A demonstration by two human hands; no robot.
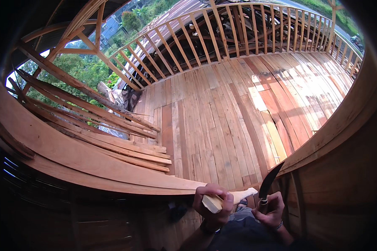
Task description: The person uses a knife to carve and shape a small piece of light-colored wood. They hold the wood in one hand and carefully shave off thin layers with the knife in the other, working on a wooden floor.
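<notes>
My left hand [213, 205] is closed around a pale piece of wood [242, 195], whose squared butt end points toward me. Its far part is carved narrower and ends in a small flared tip. To the right, my right hand [273, 210] grips the handle of a knife [270, 180] with a dark curved blade. The blade stands upward and leans right, close to the wood's carved tip but seemingly apart from it. Both hands are low in the picture, in front of my body.
A wooden door frame [92, 161] curves around me. Beyond it lies a plank floor [209, 125], partly sunlit, bounded by a slatted wooden railing [203, 37]. Several long timber lengths [125, 154] are stacked at the left. Part of my foot [243, 202] shows below the wood.
</notes>
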